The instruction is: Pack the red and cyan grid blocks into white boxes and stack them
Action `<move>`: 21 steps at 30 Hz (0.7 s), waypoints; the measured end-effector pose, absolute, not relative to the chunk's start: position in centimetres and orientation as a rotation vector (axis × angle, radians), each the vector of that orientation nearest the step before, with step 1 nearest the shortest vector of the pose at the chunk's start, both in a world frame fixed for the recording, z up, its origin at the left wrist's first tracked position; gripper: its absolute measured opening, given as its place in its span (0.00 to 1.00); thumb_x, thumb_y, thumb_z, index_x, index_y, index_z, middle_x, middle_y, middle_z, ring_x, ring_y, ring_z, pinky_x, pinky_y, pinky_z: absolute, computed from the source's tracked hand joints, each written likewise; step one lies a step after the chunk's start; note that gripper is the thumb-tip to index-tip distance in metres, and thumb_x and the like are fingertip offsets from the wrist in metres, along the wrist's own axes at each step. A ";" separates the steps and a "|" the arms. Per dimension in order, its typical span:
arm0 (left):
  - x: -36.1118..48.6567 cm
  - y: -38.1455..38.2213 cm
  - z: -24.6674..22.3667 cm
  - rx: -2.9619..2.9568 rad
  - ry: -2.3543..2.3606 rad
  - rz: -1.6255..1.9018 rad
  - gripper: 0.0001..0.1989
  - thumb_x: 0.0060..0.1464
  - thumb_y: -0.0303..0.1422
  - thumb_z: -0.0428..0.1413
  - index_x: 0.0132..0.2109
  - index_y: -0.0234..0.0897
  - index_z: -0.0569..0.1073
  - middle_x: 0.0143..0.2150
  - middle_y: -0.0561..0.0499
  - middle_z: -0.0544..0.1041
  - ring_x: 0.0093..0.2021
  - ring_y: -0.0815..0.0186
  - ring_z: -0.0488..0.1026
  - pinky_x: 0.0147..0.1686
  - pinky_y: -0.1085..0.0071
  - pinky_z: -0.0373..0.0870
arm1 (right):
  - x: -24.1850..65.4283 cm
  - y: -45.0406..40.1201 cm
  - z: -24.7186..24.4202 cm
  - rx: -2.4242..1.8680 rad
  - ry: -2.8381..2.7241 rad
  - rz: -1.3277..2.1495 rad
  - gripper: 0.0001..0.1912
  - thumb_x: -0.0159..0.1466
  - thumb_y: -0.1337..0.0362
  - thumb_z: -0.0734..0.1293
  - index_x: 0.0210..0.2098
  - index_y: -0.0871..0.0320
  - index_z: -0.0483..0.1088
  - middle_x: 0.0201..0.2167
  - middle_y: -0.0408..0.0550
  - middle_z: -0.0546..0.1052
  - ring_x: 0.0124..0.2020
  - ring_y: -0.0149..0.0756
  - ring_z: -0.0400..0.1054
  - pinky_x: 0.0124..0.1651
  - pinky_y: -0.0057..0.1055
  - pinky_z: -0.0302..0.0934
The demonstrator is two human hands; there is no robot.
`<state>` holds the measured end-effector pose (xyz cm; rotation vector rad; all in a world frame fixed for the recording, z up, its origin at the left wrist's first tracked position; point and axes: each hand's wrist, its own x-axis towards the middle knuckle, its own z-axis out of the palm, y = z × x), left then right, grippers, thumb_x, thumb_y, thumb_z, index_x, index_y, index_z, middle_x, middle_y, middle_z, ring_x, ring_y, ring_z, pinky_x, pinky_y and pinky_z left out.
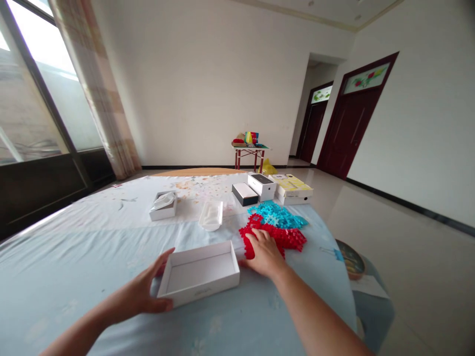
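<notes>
An open white box (202, 272) with nothing inside lies on the cloth-covered table (111, 262) in front of me. My left hand (148, 291) grips its left end, with the thumb at the near corner and the fingers round the far side. On the right, my right hand (264, 253) rests with spread fingers at the near left part of a red pile of interlocking plastic pieces (287, 237); its thumb points at the box's right end. Behind the red pile lies a blue pile of similar pieces (278, 215).
Further back are a small white box (163, 206) with packaging inside, a white plastic tray (211, 215), a black-and-white box (245, 194), a white phone box (261, 186) and a yellow-and-white box (291, 189). A stool (374, 301) stands beyond the table's right edge.
</notes>
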<state>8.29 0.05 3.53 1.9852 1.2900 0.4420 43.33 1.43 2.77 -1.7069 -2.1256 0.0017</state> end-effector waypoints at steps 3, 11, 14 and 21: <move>8.5 0.0 4.0 1.970 1.277 0.439 0.51 0.40 0.42 0.60 0.64 0.41 0.38 0.60 0.42 0.59 0.60 0.56 0.57 0.59 0.59 0.50 | 43.3 1.5 2.4 -1.716 -2.160 -0.014 0.36 0.49 0.52 0.68 0.55 0.55 0.60 0.57 0.55 0.59 0.57 0.51 0.49 0.55 0.45 0.47; 8.8 -0.5 2.8 1.925 1.222 0.589 0.49 0.43 0.42 0.59 0.64 0.43 0.37 0.62 0.43 0.57 0.59 0.55 0.59 0.57 0.60 0.54 | 43.8 1.8 2.5 -1.717 -2.188 0.018 0.30 0.52 0.61 0.66 0.55 0.52 0.60 0.58 0.51 0.59 0.57 0.48 0.49 0.56 0.44 0.46; 8.5 -0.5 2.1 1.958 1.239 0.637 0.49 0.42 0.42 0.59 0.64 0.42 0.39 0.62 0.44 0.58 0.58 0.53 0.60 0.56 0.62 0.58 | 43.8 1.7 2.9 -1.724 -2.191 0.101 0.34 0.50 0.56 0.68 0.56 0.52 0.59 0.60 0.51 0.57 0.58 0.49 0.48 0.57 0.44 0.45; 8.2 -0.3 1.1 2.035 1.286 0.677 0.48 0.42 0.41 0.59 0.64 0.42 0.41 0.63 0.45 0.56 0.59 0.52 0.58 0.56 0.61 0.58 | 47.0 1.2 5.2 -1.692 -2.170 0.348 0.47 0.45 0.45 0.69 0.60 0.51 0.52 0.63 0.49 0.49 0.62 0.47 0.43 0.61 0.43 0.39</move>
